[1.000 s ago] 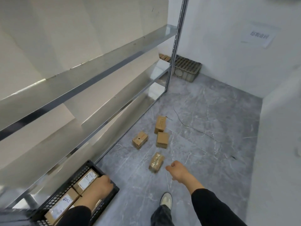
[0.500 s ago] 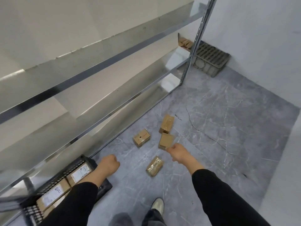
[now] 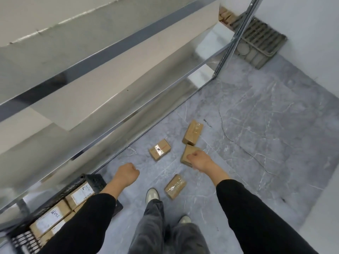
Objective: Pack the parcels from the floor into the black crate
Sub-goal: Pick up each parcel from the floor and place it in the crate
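**Head view.** The left hand (image 3: 126,174) has withdrawn from the black crate (image 3: 91,182) (already stocked with labelled parcels, near left). It now hangs over the floor just right of the crate, fingers curled into a fist on nothing.

The right hand (image 3: 199,161) has advanced past the near taped parcel (image 3: 175,186) and now overlaps the middle parcel (image 3: 188,153). Its fingers curl downward, but whether they clamp the parcel or only hover cannot be determined.

Two further parcels lie on the floor: the left parcel (image 3: 160,149) and the far parcel (image 3: 193,132), just beyond the middle one.

Judgement: the last deposit is complete and the next pick is starting, with four parcels left to pack.
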